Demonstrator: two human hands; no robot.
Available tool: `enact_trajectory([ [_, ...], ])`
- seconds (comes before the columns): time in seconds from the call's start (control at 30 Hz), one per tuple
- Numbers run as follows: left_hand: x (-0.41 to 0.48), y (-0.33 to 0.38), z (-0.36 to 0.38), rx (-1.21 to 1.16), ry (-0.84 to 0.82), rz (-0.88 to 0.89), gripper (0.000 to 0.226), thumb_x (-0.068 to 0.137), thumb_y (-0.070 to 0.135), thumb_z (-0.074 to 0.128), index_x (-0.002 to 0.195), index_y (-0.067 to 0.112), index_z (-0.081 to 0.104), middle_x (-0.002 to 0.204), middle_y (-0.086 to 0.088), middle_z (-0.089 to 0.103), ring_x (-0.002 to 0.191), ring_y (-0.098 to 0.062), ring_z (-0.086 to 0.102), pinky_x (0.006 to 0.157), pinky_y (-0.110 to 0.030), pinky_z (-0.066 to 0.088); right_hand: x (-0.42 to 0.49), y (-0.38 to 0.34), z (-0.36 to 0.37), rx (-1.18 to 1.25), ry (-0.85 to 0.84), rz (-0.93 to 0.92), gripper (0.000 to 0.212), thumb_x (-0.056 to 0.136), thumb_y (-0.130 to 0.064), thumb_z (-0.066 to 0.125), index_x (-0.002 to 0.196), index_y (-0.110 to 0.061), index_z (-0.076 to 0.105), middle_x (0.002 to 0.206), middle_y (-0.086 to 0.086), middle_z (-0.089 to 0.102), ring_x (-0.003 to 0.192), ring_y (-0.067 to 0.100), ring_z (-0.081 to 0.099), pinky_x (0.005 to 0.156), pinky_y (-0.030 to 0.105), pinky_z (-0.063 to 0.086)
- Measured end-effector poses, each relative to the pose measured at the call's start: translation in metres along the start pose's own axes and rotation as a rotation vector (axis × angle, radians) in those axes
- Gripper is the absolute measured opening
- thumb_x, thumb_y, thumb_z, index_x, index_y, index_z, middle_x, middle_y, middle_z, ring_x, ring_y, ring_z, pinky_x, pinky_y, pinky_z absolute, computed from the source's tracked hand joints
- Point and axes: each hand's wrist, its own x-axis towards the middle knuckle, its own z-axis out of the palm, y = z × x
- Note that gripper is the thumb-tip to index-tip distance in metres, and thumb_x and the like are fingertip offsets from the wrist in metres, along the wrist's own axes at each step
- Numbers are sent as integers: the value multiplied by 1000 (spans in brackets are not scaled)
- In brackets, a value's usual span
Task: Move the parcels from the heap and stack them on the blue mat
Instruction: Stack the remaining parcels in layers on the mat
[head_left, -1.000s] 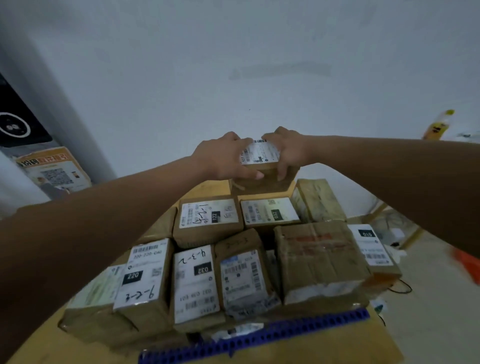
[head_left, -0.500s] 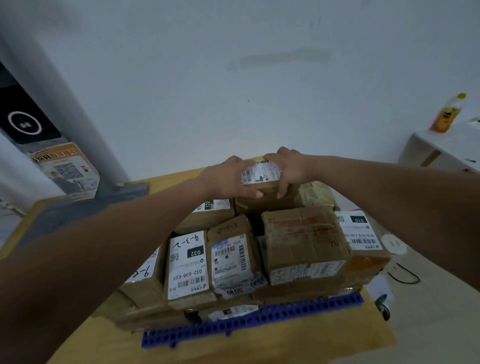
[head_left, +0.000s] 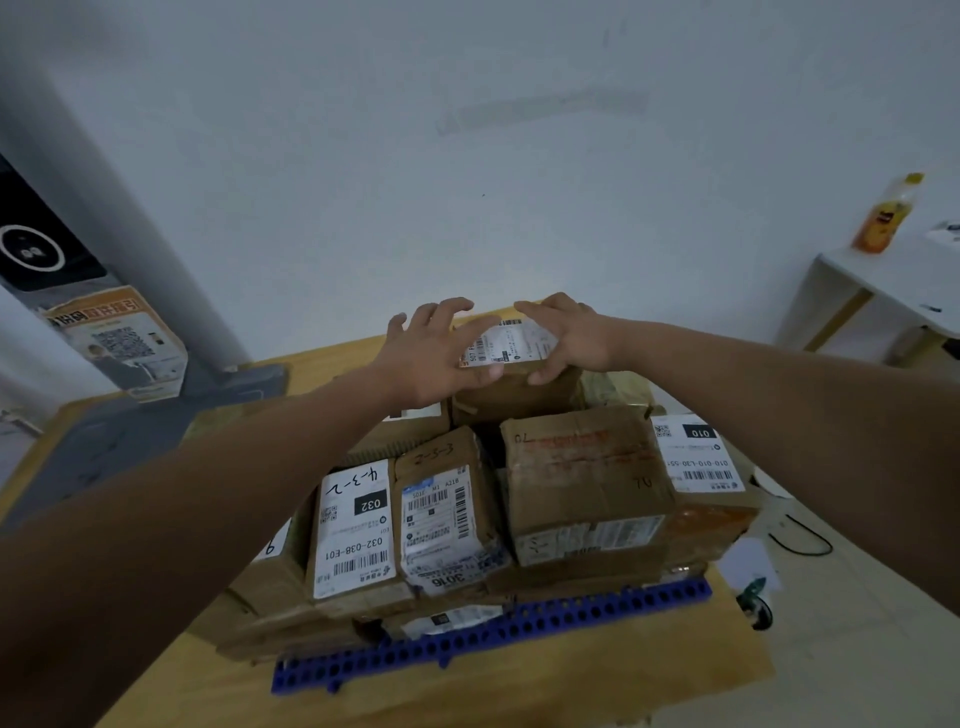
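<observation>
A yellow wooden table stands against a plain pale wall, and a perforated blue mat lies on it, its near edge well back from the table's near edge. Beyond the table's left edge rises a grey post carrying an orange poster. Past the right edge are a white side table with an orange bottle on it, a castor wheel and a dark cable on the floor.

The stack of parcels covers the mat in brown cardboard with white labels, among them one marked 032 near the mat's near edge. The top parcel sits highest, at the stack's far side, toward the table's far edge.

The left hand is at this parcel's left end, fingers spread and raised off the cardboard, with only the thumb lying along the label's near edge. The right hand covers the right end, fingers reaching along the far edge and the thumb against the near face. Whether it clasps the parcel or merely rests there I cannot tell.
</observation>
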Motion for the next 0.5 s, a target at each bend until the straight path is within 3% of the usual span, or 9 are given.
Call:
enact_trajectory([
  [0.17,5,21,-6,28,57,22,79,86,77,9,153,36,21,160,5,18,147,-22,11,117,-55,9,-13,0,-4,40,51,-29,79,93,-54,51,155,-28,10,156,8,17,142,33,17,115,44,19],
  [0.33,12,43,-6,26,15,-36,78,88,71,11,152,29,24,158,2,28,145,-23,22,116,-57,11,-19,2,-3,-6,55,-35,75,96,-54,44,156,-26,9,158,9,14,144,34,16,117,46,20],
  [0.5,17,48,-5,78,158,-80,60,96,65,21,146,35,35,148,3,41,142,-21,28,114,-64,7,-27,6,-1,3,65,-67,75,98,-56,33,156,-21,-1,161,11,9,145,34,20,117,48,22],
])
